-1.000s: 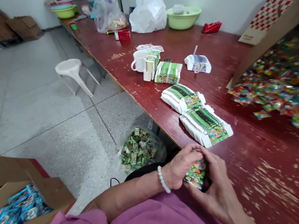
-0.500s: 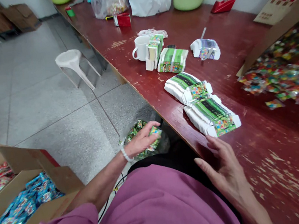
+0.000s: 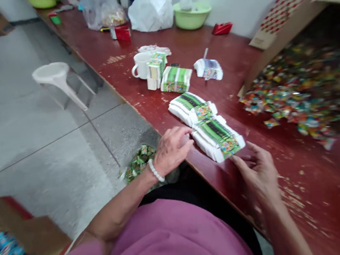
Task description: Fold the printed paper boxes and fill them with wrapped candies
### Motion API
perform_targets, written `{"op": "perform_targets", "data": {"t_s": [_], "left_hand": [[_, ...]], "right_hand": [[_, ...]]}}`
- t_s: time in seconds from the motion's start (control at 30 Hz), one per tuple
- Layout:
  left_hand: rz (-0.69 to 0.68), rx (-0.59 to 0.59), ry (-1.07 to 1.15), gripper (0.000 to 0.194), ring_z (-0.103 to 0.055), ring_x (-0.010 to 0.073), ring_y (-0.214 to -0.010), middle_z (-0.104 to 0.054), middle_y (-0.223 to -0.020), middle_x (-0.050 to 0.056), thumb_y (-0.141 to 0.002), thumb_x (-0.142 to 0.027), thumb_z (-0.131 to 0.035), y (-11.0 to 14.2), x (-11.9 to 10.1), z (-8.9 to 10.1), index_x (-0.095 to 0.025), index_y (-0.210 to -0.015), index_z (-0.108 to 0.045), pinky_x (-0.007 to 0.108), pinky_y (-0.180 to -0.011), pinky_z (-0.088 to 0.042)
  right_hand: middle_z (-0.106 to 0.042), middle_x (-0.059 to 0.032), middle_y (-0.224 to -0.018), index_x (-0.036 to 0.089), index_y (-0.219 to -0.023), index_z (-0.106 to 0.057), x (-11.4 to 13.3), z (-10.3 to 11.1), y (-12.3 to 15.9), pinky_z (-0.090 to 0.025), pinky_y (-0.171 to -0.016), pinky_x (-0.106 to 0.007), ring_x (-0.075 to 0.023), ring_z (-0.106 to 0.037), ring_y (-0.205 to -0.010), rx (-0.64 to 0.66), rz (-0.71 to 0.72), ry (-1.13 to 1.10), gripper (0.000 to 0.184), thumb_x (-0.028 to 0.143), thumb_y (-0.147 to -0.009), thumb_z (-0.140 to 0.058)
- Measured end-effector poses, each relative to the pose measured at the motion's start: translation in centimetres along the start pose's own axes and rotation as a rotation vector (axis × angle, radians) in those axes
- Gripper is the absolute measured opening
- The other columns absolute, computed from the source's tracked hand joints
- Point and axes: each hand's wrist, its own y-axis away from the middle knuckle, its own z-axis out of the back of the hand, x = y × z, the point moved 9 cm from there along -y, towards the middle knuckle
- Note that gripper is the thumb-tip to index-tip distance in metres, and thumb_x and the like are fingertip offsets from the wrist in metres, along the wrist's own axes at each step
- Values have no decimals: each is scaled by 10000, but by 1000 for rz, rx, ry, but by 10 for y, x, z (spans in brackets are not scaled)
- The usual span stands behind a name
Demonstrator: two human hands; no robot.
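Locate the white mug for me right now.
In the head view, the white mug stands on the red table, left of centre along its far stretch, right beside the upright green cartons.

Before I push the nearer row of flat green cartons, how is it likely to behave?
The nearer row of green cartons likely slides apart under a push: the pieces overlap in a fan with no band visible. They look like thin flat card, so probably light and fairly stiff. The white end flaps, beside the right hand, may bend if caught.
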Motion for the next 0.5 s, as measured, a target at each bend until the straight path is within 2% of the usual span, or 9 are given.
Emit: {"op": "perform_targets", "data": {"t_s": [0.1, 0.17, 0.23, 0.4, 0.5], "left_hand": [[-174, 84, -125, 295, -574, 254, -1027, -677, -1143, 94, -919, -313, -597, -11, -39, -37, -166, -1172, -630, 392, -946, -440], [-217, 141, -224, 384, -540, 286, -1083, -633, -1220, 111, -911, -385, -612, -13, -51, -59, -174, -1233, -603, 412, -938, -431], [-222, 172, -339, 460, -517, 311, -1102, -591, -1261, 122, -889, -422, -638, -14, -55, -74, -196, -1285, -574, 430, -904, -430], [-222, 207, -522, 467, -519, 335, -1061, -550, -1287, 140, -857, -389, -679, -15, -57, -90, -225, -1282, -580, 451, -832, -429], [-215, 208, -560, 463, -524, 341, -1069, -536, -1322, 146, -865, -366, -669, -14, -58, -92, -228, -1297, -578, 461, -825, -439]], "right_hand": [[-573, -181, -1201, 123, -1349, -517, -6, -1, -22, -498, -900, -498, -301, -594, -1015, -19, 69, 165, 770, 608, -770, -668], [-547, -233, -1267, 79, -1364, -488, -9, -7, -32, -432, -968, -556, -370, -519, -1162, 21, 72, 295, 880, 677, -741, -656], [-509, -255, -1335, 80, -1392, -460, -15, -12, -38, -407, -962, -587, -412, -475, -1211, 81, 10, 407, 950, 722, -717, -648], [-519, -201, -1346, 165, -1318, -557, -20, -20, -47, -430, -891, -554, -413, -494, -1151, 206, -93, 453, 854, 719, -680, -686], [-553, -186, -1261, 159, -1225, -594, -20, -14, -50, -426, -900, -535, -392, -496, -1134, 123, -135, 326, 846, 676, -582, -781]]}}
